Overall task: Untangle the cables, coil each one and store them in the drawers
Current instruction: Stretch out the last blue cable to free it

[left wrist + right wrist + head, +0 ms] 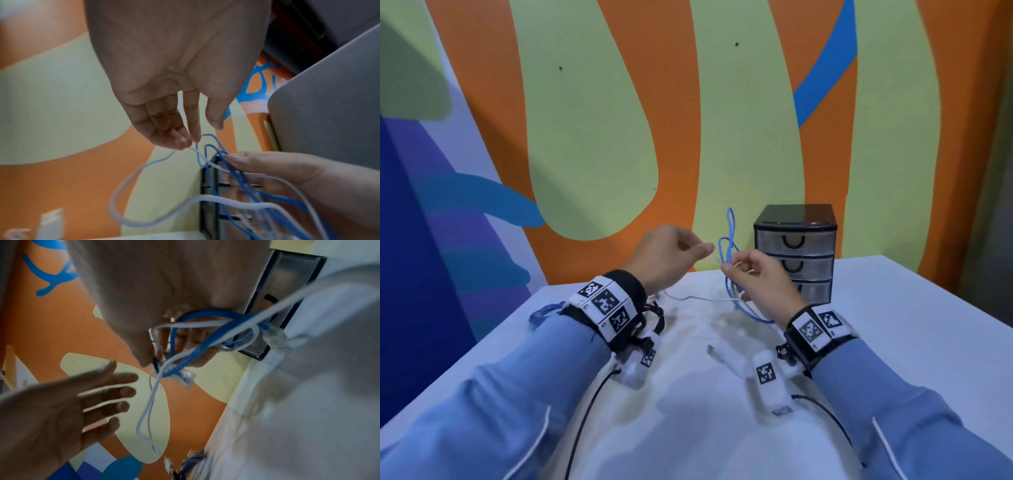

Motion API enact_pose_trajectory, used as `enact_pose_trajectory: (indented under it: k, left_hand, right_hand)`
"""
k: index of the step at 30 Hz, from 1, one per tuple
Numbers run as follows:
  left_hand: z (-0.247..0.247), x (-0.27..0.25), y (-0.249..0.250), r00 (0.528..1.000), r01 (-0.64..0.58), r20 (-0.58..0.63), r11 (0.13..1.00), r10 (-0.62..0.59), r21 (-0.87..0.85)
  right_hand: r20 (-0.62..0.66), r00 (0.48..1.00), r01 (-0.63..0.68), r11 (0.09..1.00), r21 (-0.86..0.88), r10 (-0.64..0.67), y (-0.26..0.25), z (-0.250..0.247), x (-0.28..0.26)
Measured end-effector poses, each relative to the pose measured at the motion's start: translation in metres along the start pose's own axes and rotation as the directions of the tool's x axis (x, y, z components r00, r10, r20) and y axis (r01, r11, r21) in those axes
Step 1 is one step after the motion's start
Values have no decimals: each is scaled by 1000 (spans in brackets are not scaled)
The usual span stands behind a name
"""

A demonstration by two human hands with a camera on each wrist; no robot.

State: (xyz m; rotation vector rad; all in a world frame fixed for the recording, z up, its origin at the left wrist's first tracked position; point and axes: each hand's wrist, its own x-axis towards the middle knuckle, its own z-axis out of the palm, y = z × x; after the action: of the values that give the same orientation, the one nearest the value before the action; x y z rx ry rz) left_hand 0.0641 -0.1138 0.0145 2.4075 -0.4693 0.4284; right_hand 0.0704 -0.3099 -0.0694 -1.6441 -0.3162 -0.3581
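A blue cable (730, 222) and a white cable (702, 298) are tangled together above the table. My right hand (731, 269) pinches the knot, and blue loops stand up over its fingers. In the right wrist view the blue cable (205, 311) and white cable (195, 323) wrap round that hand (156, 361), with a clear plug (186, 376) beside it. My left hand (688, 248) is open, its fingertips (180, 144) at the white strand (205, 197). A black unit of three drawers (794, 240), all shut, stands just behind the right hand.
The white-covered table (893, 325) runs back to a painted wall. Another blue cable (546, 310) lies at the left edge. A dark cable bundle (657, 318) sits by my left wrist. A white plug end (719, 354) lies between my forearms.
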Motion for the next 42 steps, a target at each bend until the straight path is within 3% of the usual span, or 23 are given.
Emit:
enact_pose_trajectory:
  k: [4, 7, 9, 13, 18, 24, 29, 37, 39, 42]
  left_hand:
    - [23, 6, 7, 999, -38, 34, 996, 41, -81]
    - [34, 10, 7, 999, -47, 4, 969, 50, -244]
    - [40, 11, 6, 998, -48, -60, 940, 29, -337]
    - [47, 11, 3, 971, -93, -239, 943, 14, -321]
    - [52, 6, -1, 917, -98, -385, 877, -105, -471]
    - [45, 0, -4, 907, -120, -390, 790, -158, -601]
    - [39, 0, -15, 850, -151, -471, 746, -237, -648]
    - [36, -3, -17, 898, -53, -324, 659, -297, -751]
    - [36, -4, -20, 918, -24, -283, 674, -277, -738]
    - [36, -6, -22, 964, -34, -220, 759, -146, -650]
  right_hand:
    - [30, 990, 137, 986, -97, -134, -1, 1, -1]
    - [43, 992, 118, 992, -51, -116, -2, 1, -2]
    - [89, 993, 83, 996, -27, -81, -1, 2, -1]
    - [142, 988, 57, 998, -9, -55, 0, 5, -1]
    - [156, 986, 72, 997, -42, -64, 0, 5, -4]
    - [164, 980, 135, 979, -154, -109, -1, 2, -6]
    - [121, 986, 131, 986, -100, -118, -3, 6, -7]
    - [49, 985, 164, 986, -12, -163, -9, 10, -12]
    - [20, 983, 184, 983, -20, -184, -10, 9, -12]
    - [-46, 982, 183, 983, 2, -183, -14, 9, -14]
